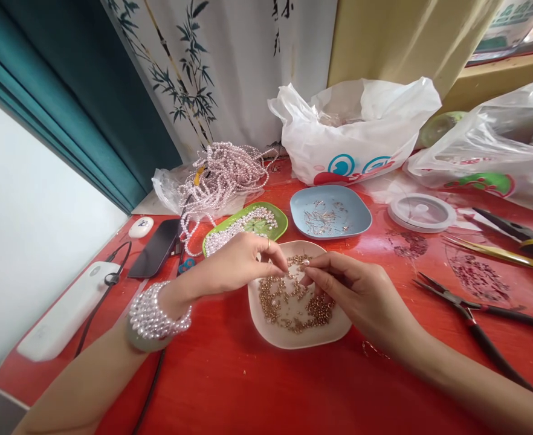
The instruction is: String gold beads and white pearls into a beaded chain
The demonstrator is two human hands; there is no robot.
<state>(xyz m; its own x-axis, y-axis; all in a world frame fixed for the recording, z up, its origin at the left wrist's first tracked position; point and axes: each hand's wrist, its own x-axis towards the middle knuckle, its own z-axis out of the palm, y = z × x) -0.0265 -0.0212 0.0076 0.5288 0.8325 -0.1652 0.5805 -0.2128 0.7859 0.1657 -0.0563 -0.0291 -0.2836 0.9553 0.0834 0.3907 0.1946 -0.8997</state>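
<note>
Both hands are over a cream tray [300, 341] of small gold beads [319, 311]. My right hand [355, 287] is closed in a pinch on a tiny pearly white bead [306, 263] at its fingertips. At the tray's upper left, my left hand [252, 260] has thumb and forefinger drawn together; what lies between them is too small to make out. Pearly bead strands circle the left wrist as a bracelet [158, 314]. Behind the left hand, a green tray [282, 223] holds loose white pearl beads [230, 232].
A blue tray [361, 223] contains thin metal pins. Bead strands [232, 172] are heaped behind the green tray. Pliers [466, 305], tweezers [497, 251] and a round clear case [422, 211] lie right. Plastic bags [357, 139] stand behind; a phone [155, 248] and power strip [62, 311] lie left.
</note>
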